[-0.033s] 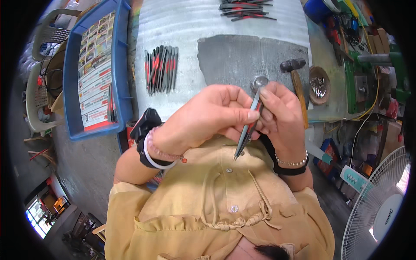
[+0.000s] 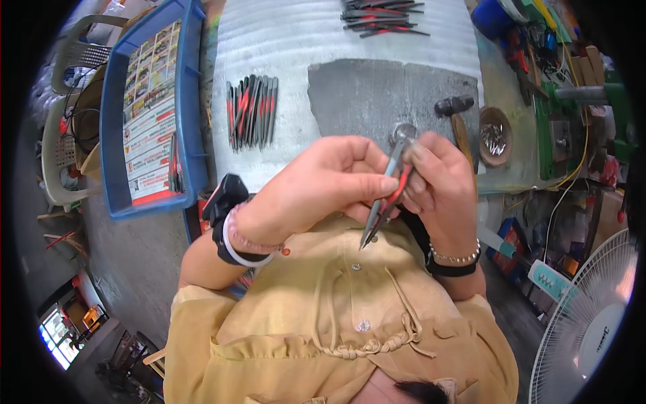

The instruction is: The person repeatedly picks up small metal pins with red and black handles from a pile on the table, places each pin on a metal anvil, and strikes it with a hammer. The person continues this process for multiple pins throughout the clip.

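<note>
Above my lap, my left hand (image 2: 343, 175) pinches a pair of tweezers (image 2: 382, 205) between thumb and fingers. The tweezers are grey and black with red patches, and their pointed tips slant down toward my shirt. My right hand (image 2: 437, 174) is closed at their upper part, its thumb slightly blurred; a small thing between those fingers cannot be made out. Just beyond the upper end lies a round metal block (image 2: 404, 132) on a dark grey plate (image 2: 356, 94). A bundle of similar tweezers (image 2: 252, 111) lies left of the plate, and another pile of tweezers (image 2: 383, 15) lies at the far side.
A hammer (image 2: 455, 105) with a wooden handle rests at the plate's right edge, beside a round bowl (image 2: 496, 136) of small metal pieces. A blue tray (image 2: 190, 101) lined with printed paper stands left. A green vise (image 2: 565, 128) and a white fan (image 2: 592, 323) are at right.
My right thumb and fingers have shifted slightly at the tweezers' upper end. The tweezers have turned a little, and more of their red side shows.
</note>
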`<move>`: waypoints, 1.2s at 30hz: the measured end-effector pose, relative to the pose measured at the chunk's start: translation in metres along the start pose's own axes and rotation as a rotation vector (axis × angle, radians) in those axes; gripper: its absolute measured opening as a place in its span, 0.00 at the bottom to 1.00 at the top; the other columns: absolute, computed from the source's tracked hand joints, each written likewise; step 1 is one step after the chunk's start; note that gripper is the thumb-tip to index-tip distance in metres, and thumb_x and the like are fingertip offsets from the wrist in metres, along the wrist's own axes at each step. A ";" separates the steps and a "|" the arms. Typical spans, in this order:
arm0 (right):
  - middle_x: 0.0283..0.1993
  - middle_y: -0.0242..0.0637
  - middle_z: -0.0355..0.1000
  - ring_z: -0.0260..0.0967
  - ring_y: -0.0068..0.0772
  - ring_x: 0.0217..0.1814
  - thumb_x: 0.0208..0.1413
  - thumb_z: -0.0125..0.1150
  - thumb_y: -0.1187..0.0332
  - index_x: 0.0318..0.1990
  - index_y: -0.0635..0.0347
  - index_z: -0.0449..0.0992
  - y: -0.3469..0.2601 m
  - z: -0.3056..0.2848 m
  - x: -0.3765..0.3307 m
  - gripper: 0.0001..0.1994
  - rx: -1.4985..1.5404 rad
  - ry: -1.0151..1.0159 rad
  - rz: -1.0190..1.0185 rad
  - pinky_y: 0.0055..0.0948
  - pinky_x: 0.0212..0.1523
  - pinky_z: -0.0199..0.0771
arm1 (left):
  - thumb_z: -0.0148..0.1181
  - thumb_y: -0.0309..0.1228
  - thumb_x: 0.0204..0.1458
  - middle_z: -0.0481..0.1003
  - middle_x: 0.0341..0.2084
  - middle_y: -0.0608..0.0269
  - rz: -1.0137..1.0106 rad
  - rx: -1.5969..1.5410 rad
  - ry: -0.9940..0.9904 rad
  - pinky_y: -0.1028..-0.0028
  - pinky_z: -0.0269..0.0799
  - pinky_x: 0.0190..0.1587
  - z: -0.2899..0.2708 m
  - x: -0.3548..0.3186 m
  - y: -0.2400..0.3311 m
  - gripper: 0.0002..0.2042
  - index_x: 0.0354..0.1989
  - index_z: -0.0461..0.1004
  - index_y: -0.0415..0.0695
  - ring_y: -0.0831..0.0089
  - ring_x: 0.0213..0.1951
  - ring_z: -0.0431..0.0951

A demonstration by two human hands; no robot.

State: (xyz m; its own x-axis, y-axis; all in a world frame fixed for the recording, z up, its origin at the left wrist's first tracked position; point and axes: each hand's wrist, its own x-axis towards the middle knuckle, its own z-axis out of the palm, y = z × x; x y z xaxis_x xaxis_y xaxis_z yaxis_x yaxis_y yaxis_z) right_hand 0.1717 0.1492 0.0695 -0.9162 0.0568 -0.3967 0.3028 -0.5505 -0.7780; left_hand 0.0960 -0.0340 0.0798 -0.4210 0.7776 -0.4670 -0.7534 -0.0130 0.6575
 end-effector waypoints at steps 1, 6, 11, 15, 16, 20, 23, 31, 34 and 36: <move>0.19 0.28 0.63 0.51 0.13 0.13 0.63 0.54 0.69 0.33 0.60 0.67 -0.005 -0.005 -0.004 0.07 -0.025 0.013 -0.087 0.17 0.14 0.49 | 0.59 0.26 0.58 0.78 0.31 0.57 0.048 0.091 0.038 0.78 0.77 0.33 -0.004 -0.005 0.001 0.08 0.40 0.70 0.34 0.74 0.33 0.80; 0.30 0.39 0.73 0.55 0.11 0.13 0.65 0.51 0.68 0.39 0.60 0.66 -0.065 -0.063 -0.021 0.05 -0.210 0.102 -0.473 0.11 0.12 0.52 | 0.61 0.23 0.53 0.76 0.25 0.64 0.469 0.746 0.636 0.78 0.71 0.30 -0.043 -0.016 0.006 0.06 0.38 0.75 0.35 0.80 0.27 0.75; 0.26 0.35 0.72 0.55 0.12 0.15 0.65 0.51 0.69 0.35 0.59 0.70 -0.113 -0.159 0.001 0.06 -0.612 0.484 -0.435 0.14 0.16 0.54 | 0.63 0.26 0.51 0.77 0.26 0.51 0.584 1.343 1.089 0.66 0.72 0.31 -0.097 -0.009 0.006 0.07 0.36 0.75 0.38 0.58 0.27 0.78; 0.22 0.39 0.71 0.67 0.28 0.21 0.60 0.56 0.65 0.30 0.64 0.71 -0.115 -0.236 0.046 0.12 -1.165 0.707 -0.485 0.29 0.23 0.66 | 0.62 0.32 0.53 0.78 0.30 0.52 0.452 1.599 1.234 0.58 0.73 0.35 -0.116 0.005 0.005 0.08 0.37 0.75 0.44 0.50 0.33 0.78; 0.22 0.44 0.72 0.71 0.37 0.23 0.59 0.58 0.63 0.29 0.66 0.71 -0.113 -0.252 0.055 0.13 -1.275 0.764 -0.483 0.36 0.26 0.69 | 0.62 0.33 0.53 0.77 0.32 0.54 0.416 1.604 1.246 0.59 0.73 0.35 -0.113 0.008 0.004 0.08 0.38 0.74 0.45 0.51 0.34 0.78; 0.19 0.39 0.72 0.72 0.32 0.22 0.56 0.59 0.62 0.32 0.67 0.74 -0.106 -0.288 0.079 0.14 -1.544 0.825 -0.529 0.34 0.25 0.69 | 0.61 0.29 0.54 0.75 0.33 0.53 0.556 1.625 1.198 0.63 0.73 0.34 -0.075 0.002 0.011 0.08 0.39 0.73 0.40 0.53 0.33 0.77; 0.21 0.41 0.73 0.73 0.34 0.23 0.56 0.59 0.61 0.34 0.67 0.76 -0.104 -0.286 0.082 0.14 -1.517 0.757 -0.495 0.33 0.27 0.70 | 0.64 0.24 0.50 0.76 0.34 0.55 0.595 1.125 0.636 0.70 0.75 0.35 -0.017 -0.021 0.013 0.12 0.42 0.74 0.38 0.65 0.32 0.78; 0.29 0.34 0.74 0.65 0.18 0.21 0.59 0.60 0.68 0.39 0.65 0.75 -0.102 -0.221 0.041 0.09 -1.099 0.691 -0.443 0.22 0.20 0.64 | 0.51 0.32 0.61 0.75 0.34 0.48 0.946 0.313 -0.897 0.70 0.73 0.34 0.084 -0.069 0.027 0.14 0.40 0.74 0.29 0.63 0.31 0.75; 0.28 0.29 0.71 0.61 0.13 0.19 0.60 0.58 0.70 0.41 0.65 0.74 -0.100 -0.194 0.024 0.07 -0.931 0.599 -0.444 0.16 0.19 0.60 | 0.49 0.33 0.62 0.74 0.37 0.45 0.976 0.522 -1.086 0.67 0.74 0.34 0.077 -0.094 0.030 0.15 0.39 0.74 0.30 0.60 0.34 0.76; 0.28 0.28 0.70 0.60 0.12 0.19 0.61 0.58 0.71 0.41 0.65 0.74 -0.098 -0.177 0.015 0.07 -0.894 0.558 -0.454 0.15 0.19 0.60 | 0.50 0.32 0.60 0.74 0.33 0.48 0.987 0.582 -1.043 0.68 0.73 0.34 0.067 -0.112 0.031 0.14 0.37 0.75 0.32 0.63 0.33 0.76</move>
State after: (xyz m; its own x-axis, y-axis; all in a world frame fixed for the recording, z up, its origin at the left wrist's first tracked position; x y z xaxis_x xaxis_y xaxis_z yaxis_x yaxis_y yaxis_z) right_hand 0.1751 0.3518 0.0537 -0.8121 0.5831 0.0222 0.2569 0.3915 -0.8836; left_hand 0.1536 -0.0793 0.1926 0.0980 0.6891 0.7180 -0.0001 -0.7215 0.6925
